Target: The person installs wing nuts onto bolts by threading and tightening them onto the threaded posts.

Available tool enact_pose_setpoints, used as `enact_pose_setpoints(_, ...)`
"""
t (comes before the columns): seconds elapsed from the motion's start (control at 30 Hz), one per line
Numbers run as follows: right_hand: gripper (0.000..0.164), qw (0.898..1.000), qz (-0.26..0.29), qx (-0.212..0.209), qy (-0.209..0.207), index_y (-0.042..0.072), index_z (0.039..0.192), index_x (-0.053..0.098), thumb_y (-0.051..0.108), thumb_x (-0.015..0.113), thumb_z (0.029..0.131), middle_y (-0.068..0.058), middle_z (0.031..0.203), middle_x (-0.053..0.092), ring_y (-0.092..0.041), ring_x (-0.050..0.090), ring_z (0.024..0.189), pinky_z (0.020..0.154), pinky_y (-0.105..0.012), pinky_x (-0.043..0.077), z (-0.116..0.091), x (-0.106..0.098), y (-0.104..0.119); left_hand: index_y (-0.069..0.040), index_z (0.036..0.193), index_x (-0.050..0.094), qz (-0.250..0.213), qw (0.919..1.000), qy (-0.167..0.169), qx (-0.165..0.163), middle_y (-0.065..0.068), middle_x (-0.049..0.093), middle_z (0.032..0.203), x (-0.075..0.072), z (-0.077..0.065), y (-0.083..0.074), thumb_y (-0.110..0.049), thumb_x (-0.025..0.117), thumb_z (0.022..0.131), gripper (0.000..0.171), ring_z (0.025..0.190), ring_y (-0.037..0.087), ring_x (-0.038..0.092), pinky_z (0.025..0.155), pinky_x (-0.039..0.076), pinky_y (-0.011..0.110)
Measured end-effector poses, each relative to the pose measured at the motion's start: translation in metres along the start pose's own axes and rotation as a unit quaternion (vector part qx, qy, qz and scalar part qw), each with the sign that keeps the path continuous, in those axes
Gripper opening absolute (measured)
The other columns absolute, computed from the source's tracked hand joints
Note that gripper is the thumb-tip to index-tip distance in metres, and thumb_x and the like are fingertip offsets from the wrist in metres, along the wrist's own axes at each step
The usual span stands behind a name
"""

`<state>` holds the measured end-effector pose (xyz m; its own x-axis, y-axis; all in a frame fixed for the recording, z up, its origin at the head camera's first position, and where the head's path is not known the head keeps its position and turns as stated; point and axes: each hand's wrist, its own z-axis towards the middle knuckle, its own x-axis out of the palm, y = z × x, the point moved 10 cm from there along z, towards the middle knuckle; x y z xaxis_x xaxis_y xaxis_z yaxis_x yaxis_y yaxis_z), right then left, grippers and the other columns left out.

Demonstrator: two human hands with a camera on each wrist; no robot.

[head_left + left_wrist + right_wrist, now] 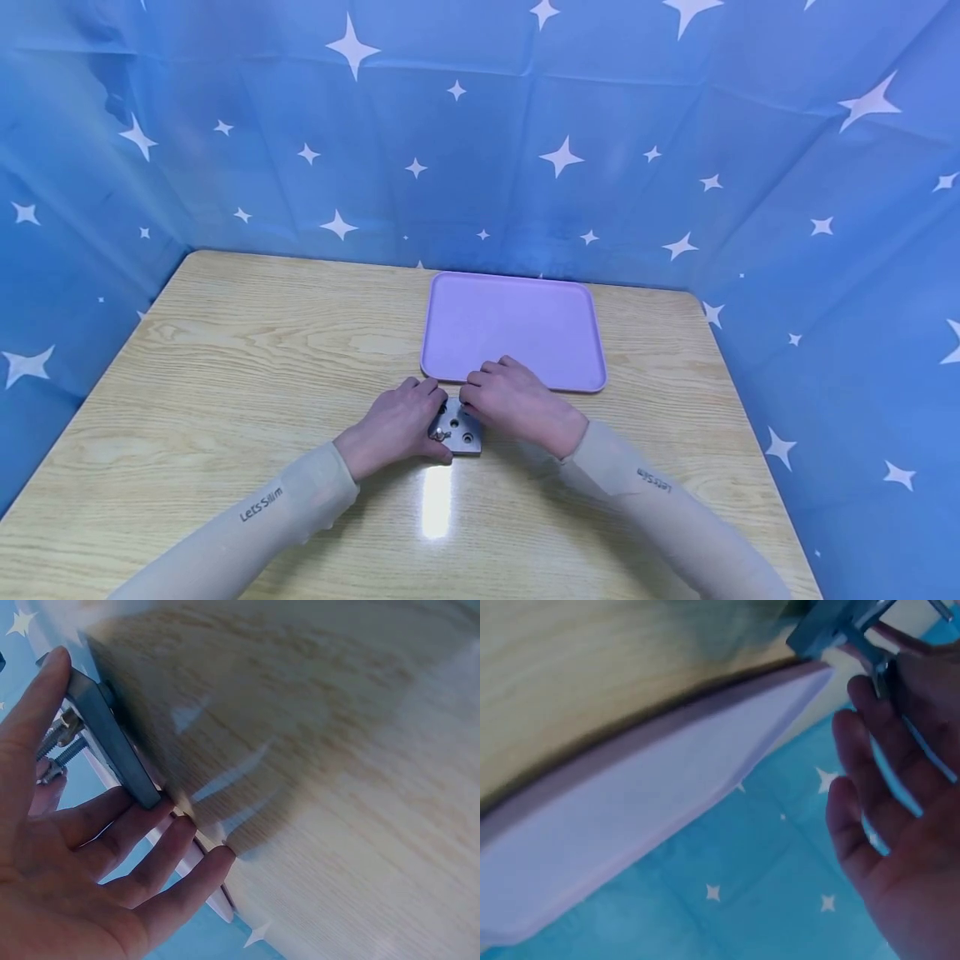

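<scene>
A squarish grey metal plate [457,432], drilled with round holes, sits over the wood-grain table [300,350], just on the near side of the purple tray [517,333]. Threaded bolts [72,750] stand out from it. The left hand [397,423] has its grip around the plate's edges; the right hand's [521,404] grip pinches a small metal fastener [882,679]. On both pale sleeves [251,521] I read "Let's Slim".

1. Metal plate [455,435]: grey, thick, squarish, drilled with round holes; holed face up, its edge gripped in the left hand [397,423].
2. Threaded bolts [72,751]: metallic, projecting from that face.
</scene>
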<state>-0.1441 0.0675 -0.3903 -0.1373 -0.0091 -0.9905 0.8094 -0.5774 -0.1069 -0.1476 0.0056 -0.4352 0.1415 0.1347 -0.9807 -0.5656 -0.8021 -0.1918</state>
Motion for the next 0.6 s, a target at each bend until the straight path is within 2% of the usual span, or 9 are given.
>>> enact_pose_setpoints(0.2, 0.013, 0.996, 0.058, 0.061, -0.023, 0.013, 0.079, 0.066, 0.021, 0.066, 0.090, 0.005, 0.068, 0.058, -0.010, 0.050, 0.058, 0.056, -0.029, 0.044, 0.0021, 0.0027, -0.0053, -0.011, 0.093, 0.060, -0.003, 1.0000, -0.002, 0.000, -0.003, 0.050, 0.086, 0.0003, -0.0001, 0.0003, -0.064, 0.082, 0.055, 0.069, 0.076, 0.017, 0.049, 0.051, 0.041, 0.029)
enact_pose_setpoints(0.47, 0.017, 0.989, 0.086, 0.104, -0.053, 0.011, 0.073, 0.062, 0.017, 0.067, 0.089, 0.005, 0.062, 0.052, -0.009, 0.045, 0.053, 0.053, -0.028, 0.043, -0.0016, -0.0005, -0.0077, -0.010, 0.093, 0.060, -0.004, 1.0000, -0.007, 0.003, -0.002, 0.051, 0.086, -0.0009, -0.0007, -0.0003, -0.064, 0.082, 0.055, 0.069, 0.076, 0.018, 0.049, 0.052, 0.041, 0.029)
enact_pose_setpoints(0.6, 0.017, 0.989, 0.086, 0.114, -0.044, 0.011, 0.078, 0.064, 0.022, 0.066, 0.089, 0.004, 0.064, 0.055, -0.011, 0.048, 0.055, 0.054, -0.030, 0.044, -0.0020, 0.0016, -0.0092, -0.010, 0.093, 0.061, -0.002, 1.0000, -0.008, 0.004, -0.002, 0.051, 0.086, -0.0010, -0.0009, -0.0006, -0.064, 0.082, 0.055, 0.070, 0.076, 0.018, 0.050, 0.052, 0.042, 0.030)
